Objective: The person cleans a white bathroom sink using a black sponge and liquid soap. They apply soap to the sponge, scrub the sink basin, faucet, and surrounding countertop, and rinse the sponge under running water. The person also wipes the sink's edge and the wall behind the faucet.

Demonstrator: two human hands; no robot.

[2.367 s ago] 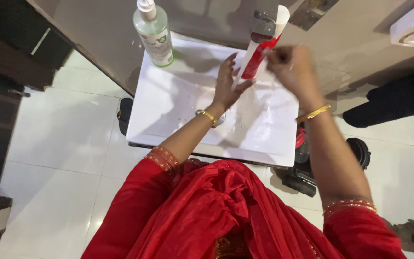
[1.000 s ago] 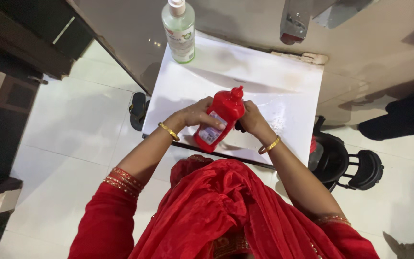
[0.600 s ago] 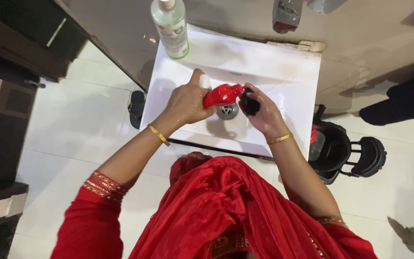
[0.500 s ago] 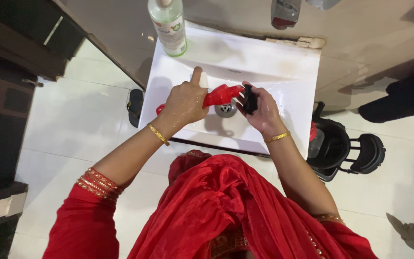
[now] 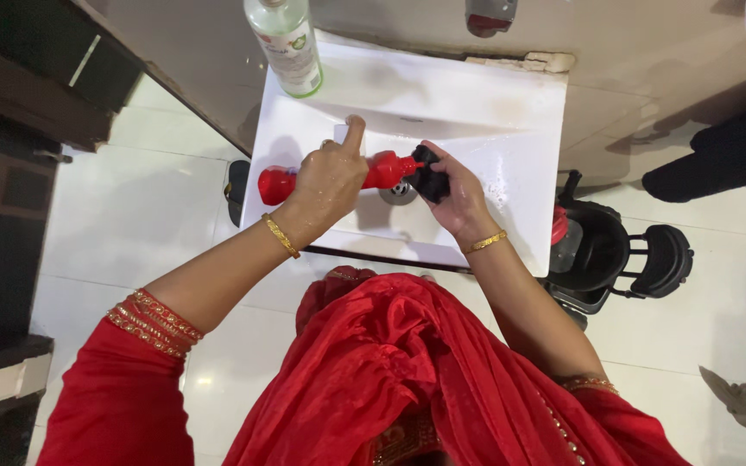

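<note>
Red squeeze bottle (image 5: 373, 173): held on its side over the white sink (image 5: 477, 103), clasped round the middle by the left hand (image 5: 330, 177); judged light, pliable, wet-slippery. Black scrub pad (image 5: 429, 177): pinched in the right hand (image 5: 455, 194) at the nozzle

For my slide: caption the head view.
Left hand tips red bottle sideways toward dark scrubber in right hand, over sink.

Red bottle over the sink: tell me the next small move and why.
Probably a gentle squeeze with the left hand. The red bottle lies on its side over the white sink, its nozzle pointing at the dark scrubber cupped in the right hand. Nozzle and scrubber look nearly touching, so the liquid would likely land on it; no liquid is visible yet.
</note>
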